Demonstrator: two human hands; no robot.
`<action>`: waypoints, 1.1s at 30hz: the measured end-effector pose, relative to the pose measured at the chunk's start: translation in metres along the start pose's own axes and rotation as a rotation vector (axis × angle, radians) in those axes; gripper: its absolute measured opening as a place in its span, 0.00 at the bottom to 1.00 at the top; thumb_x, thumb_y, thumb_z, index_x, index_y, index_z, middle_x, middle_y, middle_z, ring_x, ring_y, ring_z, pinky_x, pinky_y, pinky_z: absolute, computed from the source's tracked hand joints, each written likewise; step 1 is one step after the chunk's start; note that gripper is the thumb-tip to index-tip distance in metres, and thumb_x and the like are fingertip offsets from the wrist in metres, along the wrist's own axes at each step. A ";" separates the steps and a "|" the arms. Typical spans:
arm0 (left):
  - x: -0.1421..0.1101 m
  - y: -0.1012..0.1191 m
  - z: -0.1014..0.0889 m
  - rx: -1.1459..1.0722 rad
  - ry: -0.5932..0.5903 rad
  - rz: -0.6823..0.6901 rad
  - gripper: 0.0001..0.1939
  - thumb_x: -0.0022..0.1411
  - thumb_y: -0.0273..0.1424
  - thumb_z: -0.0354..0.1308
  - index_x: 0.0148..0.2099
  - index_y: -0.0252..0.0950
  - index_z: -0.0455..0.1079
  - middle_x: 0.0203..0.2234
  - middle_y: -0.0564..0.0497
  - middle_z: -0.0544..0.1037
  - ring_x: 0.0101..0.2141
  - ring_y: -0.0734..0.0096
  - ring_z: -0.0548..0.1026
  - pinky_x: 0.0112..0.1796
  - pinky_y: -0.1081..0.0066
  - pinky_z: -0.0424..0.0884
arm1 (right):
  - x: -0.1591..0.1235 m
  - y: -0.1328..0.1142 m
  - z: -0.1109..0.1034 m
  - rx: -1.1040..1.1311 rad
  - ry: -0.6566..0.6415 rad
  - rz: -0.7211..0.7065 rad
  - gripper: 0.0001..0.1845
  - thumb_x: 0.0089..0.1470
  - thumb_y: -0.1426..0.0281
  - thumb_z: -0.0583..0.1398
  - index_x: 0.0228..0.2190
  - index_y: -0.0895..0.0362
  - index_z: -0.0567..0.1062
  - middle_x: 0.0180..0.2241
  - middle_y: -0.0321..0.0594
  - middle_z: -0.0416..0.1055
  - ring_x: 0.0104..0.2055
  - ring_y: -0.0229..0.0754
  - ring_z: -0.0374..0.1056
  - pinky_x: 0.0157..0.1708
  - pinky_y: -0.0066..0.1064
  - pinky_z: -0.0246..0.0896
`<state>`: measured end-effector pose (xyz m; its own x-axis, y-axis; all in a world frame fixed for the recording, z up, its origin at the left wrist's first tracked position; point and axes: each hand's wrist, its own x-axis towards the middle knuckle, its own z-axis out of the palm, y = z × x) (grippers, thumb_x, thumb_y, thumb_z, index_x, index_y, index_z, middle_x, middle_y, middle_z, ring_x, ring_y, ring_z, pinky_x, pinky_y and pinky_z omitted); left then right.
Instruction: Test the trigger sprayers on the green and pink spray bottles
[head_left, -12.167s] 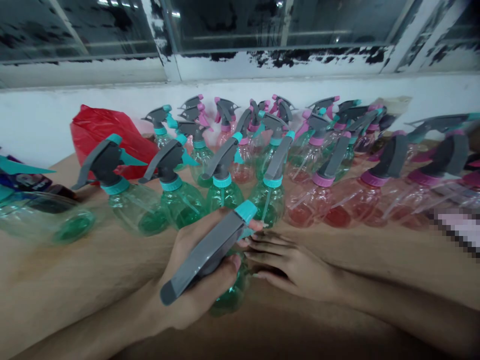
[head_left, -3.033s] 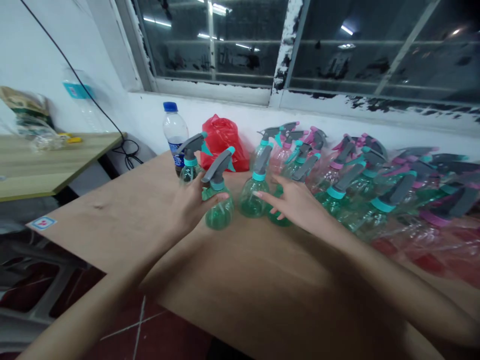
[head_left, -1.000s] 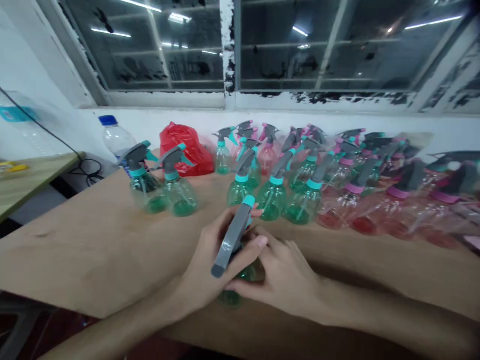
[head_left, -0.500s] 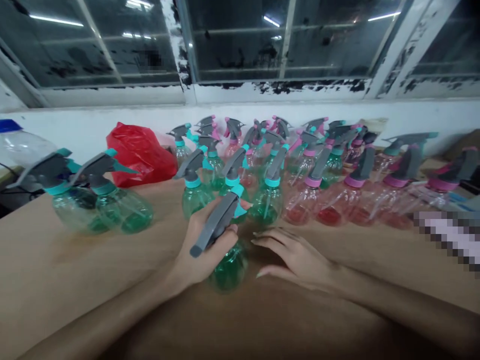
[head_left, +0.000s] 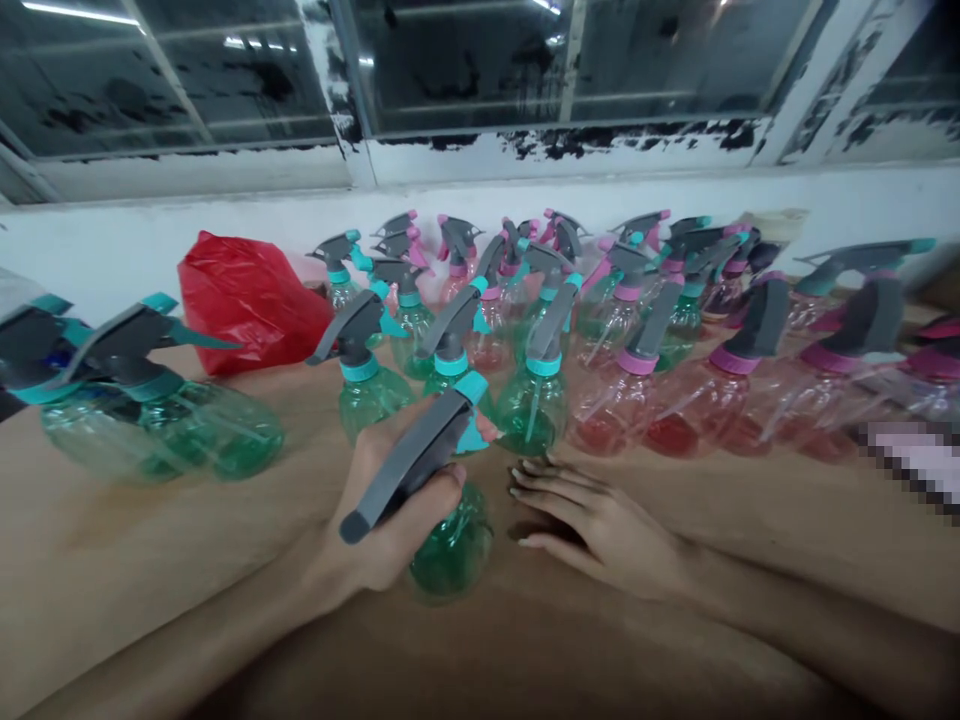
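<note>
My left hand (head_left: 397, 510) is wrapped round the neck of a green spray bottle (head_left: 452, 550), its grey trigger head with a turquoise nozzle showing above my fingers. The bottle is close in front of me, and my fingers hide its collar. To its right, my right hand (head_left: 592, 520) rests low over the table with fingers stretched out, touching no bottle. Just beyond my hands stand more green spray bottles (head_left: 531, 410) with turquoise collars. Pink spray bottles (head_left: 611, 410) with pink collars continue that row to the right.
Two green spray bottles (head_left: 244, 430) stand apart on the left of the wooden table (head_left: 187, 570). A red plastic bag (head_left: 251, 305) lies behind them. Several more spray bottles crowd against the white wall (head_left: 255, 200) under the windows. A blurred-out pink item (head_left: 919, 460) lies at right.
The view has shifted slightly closer and lower. My left hand still grips the green spray bottle. My right hand has settled a little, its fingers still spread.
</note>
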<state>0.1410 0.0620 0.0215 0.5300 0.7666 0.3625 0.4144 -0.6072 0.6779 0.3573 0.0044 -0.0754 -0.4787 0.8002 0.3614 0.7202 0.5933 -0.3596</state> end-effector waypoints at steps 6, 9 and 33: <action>0.003 0.011 -0.008 -0.118 -0.079 0.032 0.07 0.52 0.24 0.48 0.33 0.40 0.64 0.21 0.57 0.65 0.20 0.74 0.63 0.21 0.73 0.62 | -0.001 0.003 0.002 -0.050 0.004 -0.043 0.22 0.58 0.62 0.54 0.51 0.58 0.66 0.52 0.41 0.67 0.58 0.43 0.57 0.59 0.42 0.51; 0.004 0.012 -0.008 -0.118 -0.066 0.050 0.07 0.51 0.25 0.48 0.32 0.39 0.64 0.24 0.55 0.68 0.23 0.72 0.67 0.24 0.72 0.65 | -0.001 0.003 0.002 -0.064 -0.002 -0.037 0.22 0.58 0.62 0.54 0.51 0.58 0.66 0.53 0.41 0.67 0.58 0.43 0.57 0.59 0.42 0.51; 0.000 0.003 0.001 -0.153 -0.033 -0.005 0.17 0.57 0.29 0.51 0.50 0.41 0.65 0.35 0.51 0.74 0.27 0.70 0.72 0.31 0.68 0.71 | -0.003 0.006 0.001 0.006 -0.063 0.005 0.19 0.59 0.65 0.53 0.51 0.55 0.67 0.55 0.40 0.64 0.60 0.43 0.53 0.59 0.43 0.51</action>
<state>0.1432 0.0598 0.0226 0.5534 0.7606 0.3394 0.3007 -0.5624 0.7702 0.3625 0.0056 -0.0789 -0.5053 0.8072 0.3050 0.7198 0.5893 -0.3670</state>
